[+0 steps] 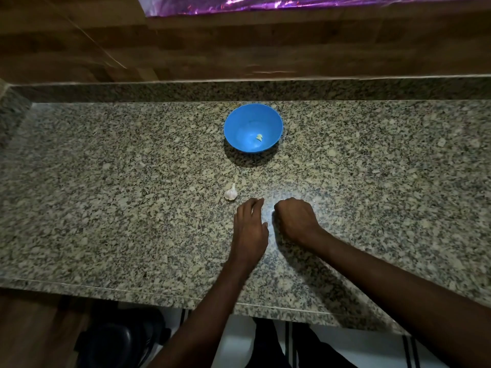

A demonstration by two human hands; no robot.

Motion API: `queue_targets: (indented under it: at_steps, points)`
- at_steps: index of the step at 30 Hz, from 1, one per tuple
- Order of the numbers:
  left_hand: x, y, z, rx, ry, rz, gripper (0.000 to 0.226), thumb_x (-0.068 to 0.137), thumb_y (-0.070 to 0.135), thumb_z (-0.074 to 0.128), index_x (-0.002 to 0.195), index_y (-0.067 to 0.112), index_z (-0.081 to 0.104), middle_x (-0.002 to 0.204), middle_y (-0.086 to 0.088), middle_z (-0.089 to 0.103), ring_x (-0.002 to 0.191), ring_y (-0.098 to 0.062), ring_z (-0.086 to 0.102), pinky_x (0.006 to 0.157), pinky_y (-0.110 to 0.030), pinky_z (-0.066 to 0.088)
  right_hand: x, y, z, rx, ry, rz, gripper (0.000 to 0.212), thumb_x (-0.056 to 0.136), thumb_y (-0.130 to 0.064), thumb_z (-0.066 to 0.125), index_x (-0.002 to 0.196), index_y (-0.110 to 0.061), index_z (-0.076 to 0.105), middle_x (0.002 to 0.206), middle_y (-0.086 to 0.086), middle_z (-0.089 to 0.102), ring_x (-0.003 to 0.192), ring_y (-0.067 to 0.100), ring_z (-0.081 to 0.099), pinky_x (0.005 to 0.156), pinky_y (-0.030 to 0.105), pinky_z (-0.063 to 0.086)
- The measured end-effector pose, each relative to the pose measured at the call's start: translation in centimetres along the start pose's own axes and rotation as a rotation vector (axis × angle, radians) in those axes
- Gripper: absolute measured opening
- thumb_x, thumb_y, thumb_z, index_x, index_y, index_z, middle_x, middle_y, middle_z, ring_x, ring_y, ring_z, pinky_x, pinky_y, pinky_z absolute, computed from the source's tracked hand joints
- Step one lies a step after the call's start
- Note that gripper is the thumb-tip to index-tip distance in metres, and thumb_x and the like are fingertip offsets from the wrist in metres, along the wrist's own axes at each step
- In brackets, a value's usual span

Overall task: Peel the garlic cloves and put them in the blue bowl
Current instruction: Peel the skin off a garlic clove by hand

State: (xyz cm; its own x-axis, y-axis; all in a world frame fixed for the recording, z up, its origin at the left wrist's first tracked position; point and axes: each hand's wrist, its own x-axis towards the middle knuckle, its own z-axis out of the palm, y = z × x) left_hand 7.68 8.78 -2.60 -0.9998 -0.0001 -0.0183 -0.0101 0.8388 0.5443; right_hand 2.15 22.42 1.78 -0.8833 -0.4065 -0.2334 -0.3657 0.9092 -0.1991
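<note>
- The left hand [251, 227] lies palm down on the countertop [106, 181], fingers straight and close together, their tips pointing toward 12 o'clock; it holds nothing that shows.
- The right hand [296, 217] sits just beside it at 3 o'clock, fingers curled under into a loose fist, knuckles up. Whether anything is pinched inside cannot be told: the fingertips are tucked out of sight.
- Between the two hands the stone carries a bright glare, which washes out any small thing lying there.
- The garlic bulb [230, 193] rests on the counter at about 11 o'clock from the left hand, near its fingertips but apart from them, its stem pointing up and away. It looks unpeeled, with its papery skin on.
- The blue bowl [239, 120] stands well beyond the hands at 12 o'clock, close to the back of the counter. A small pale peeled clove [259, 137] lies at its bottom, toward the right; whether it is one piece or two is too small to tell.
- The countertop is speckled granite, with a low upstand of the same stone at the back.
- Behind it rises a wood-grain wall [186, 49], and at the top edge a shiny purple sheet [292, 2] is cut off.
- Below the counter's front edge lie dark shapes, hard to make out, and a pale floor with dark stripes.
</note>
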Motion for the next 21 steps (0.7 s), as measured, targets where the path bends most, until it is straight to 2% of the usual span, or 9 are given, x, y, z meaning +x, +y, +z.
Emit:
queue_targets:
  at_steps: [3, 6, 8, 14, 17, 19, 21]
  points:
    - [0.0, 0.0, 0.0, 0.005, -0.008, -0.006, 0.057, 0.092, 0.013, 0.062, 0.145, 0.012, 0.043, 0.146, -0.005, 0.040, 0.132, -0.024, 0.035, 0.111, -0.045, 0.036, -0.4, 1.4, 0.7, 0.123, 0.039, 0.044, 0.021, 0.093, -0.020, 0.055, 0.073, -0.014, 0.054, 0.075, 0.008, 0.064, 0.073, 0.031, 0.064, 0.057, 0.030, 0.035]
    - [0.0, 0.2, 0.0, 0.006, -0.007, -0.010, 0.056, 0.092, 0.013, 0.062, 0.144, 0.012, 0.044, 0.146, -0.004, 0.040, 0.133, -0.024, 0.034, 0.110, -0.045, 0.037, -1.0, 3.5, 1.0, 0.427, 0.049, 0.151, 0.019, 0.083, -0.011, 0.065, 0.066, -0.018, 0.060, 0.060, -0.008, 0.058, 0.060, 0.011, 0.058, 0.051, 0.024, 0.037]
    - [0.0, 0.2, 0.1, 0.013, 0.000, -0.007, 0.056, 0.091, 0.012, 0.063, 0.144, 0.012, 0.046, 0.145, -0.005, 0.040, 0.132, -0.025, 0.035, 0.109, -0.045, 0.038, -1.5, 4.1, 0.9, 0.530, 0.075, 0.174, 0.014, 0.078, -0.007, 0.069, 0.067, -0.016, 0.067, 0.059, -0.011, 0.060, 0.058, 0.002, 0.054, 0.054, 0.022, 0.038]
    - [0.0, 0.2, 0.0, 0.042, 0.016, 0.006, 0.055, 0.091, 0.012, 0.063, 0.143, 0.012, 0.046, 0.144, -0.007, 0.041, 0.129, -0.024, 0.035, 0.107, -0.044, 0.038, -0.9, 3.7, 0.8, 0.445, 0.048, 0.196, 0.023, 0.076, -0.001, 0.061, 0.058, -0.015, 0.061, 0.057, -0.002, 0.061, 0.055, 0.014, 0.057, 0.050, 0.025, 0.040]
    - [-0.1, 0.3, 0.1, 0.062, 0.015, 0.010, 0.056, 0.090, 0.011, 0.062, 0.143, 0.012, 0.046, 0.144, -0.007, 0.041, 0.129, -0.025, 0.035, 0.106, -0.043, 0.038, -0.9, 3.1, 1.0, 0.360, 0.032, 0.191, 0.031, 0.079, -0.002, 0.062, 0.056, -0.019, 0.050, 0.055, -0.004, 0.050, 0.054, 0.016, 0.050, 0.047, 0.024, 0.029]
    - [-0.1, 0.5, 0.2, 0.064, 0.026, 0.005, 0.056, 0.089, 0.009, 0.063, 0.142, 0.013, 0.046, 0.144, -0.008, 0.041, 0.129, -0.026, 0.036, 0.106, -0.043, 0.039, -1.4, 2.6, 1.1, 0.301, 0.053, 0.165, 0.028, 0.082, -0.006, 0.062, 0.059, -0.017, 0.049, 0.057, -0.002, 0.047, 0.055, 0.021, 0.050, 0.047, 0.027, 0.026]
    - [0.0, 0.7, 0.3, 0.048, 0.049, 0.001, 0.056, 0.087, 0.006, 0.064, 0.140, 0.014, 0.049, 0.141, -0.007, 0.044, 0.127, -0.026, 0.038, 0.105, -0.041, 0.039, -1.9, 2.5, 1.3, 0.278, 0.080, 0.141, 0.023, 0.083, -0.009, 0.061, 0.063, -0.015, 0.051, 0.063, 0.001, 0.051, 0.060, 0.025, 0.055, 0.050, 0.030, 0.031]
